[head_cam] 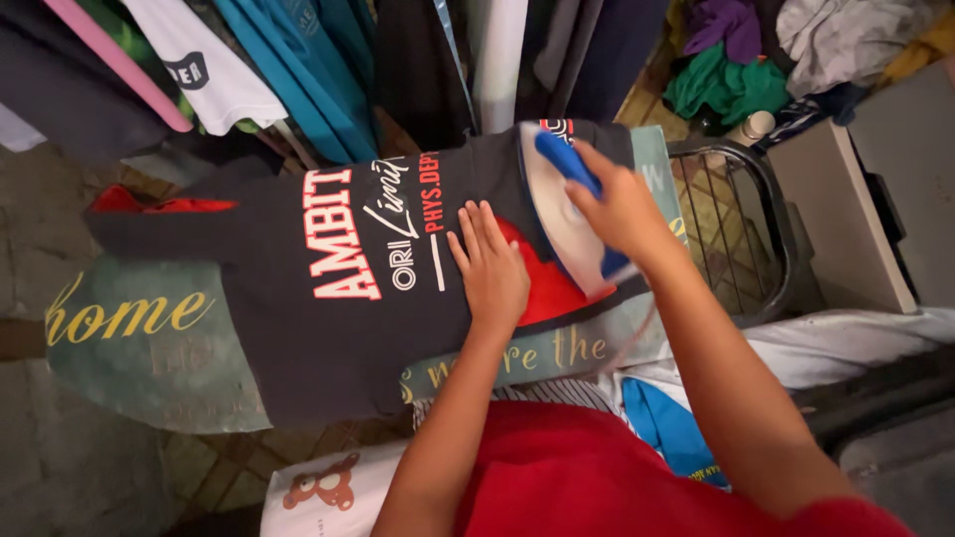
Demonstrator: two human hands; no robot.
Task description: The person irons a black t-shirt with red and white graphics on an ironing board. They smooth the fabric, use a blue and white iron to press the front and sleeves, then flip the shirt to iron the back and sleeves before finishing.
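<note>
The dark T-shirt (338, 328) lay flat under both hands on the ironing board (129, 348). The left hand (491, 267) pressed on it, palm down, fingers straight and together, gripping nothing. Just right of that hand, the right hand (622, 209) was closed around the blue handle of the iron (557, 214), whose white body rested on the shirt's red panel. Beyond the right hand sat the board's wire rest (741, 234), and past it a heap of clothes (736, 60). Above both hands hung 1 row of garments (298, 70). Nothing lay between the hands and the shirt. The shirt was black with red and white lettering and red sleeve lining.
</note>
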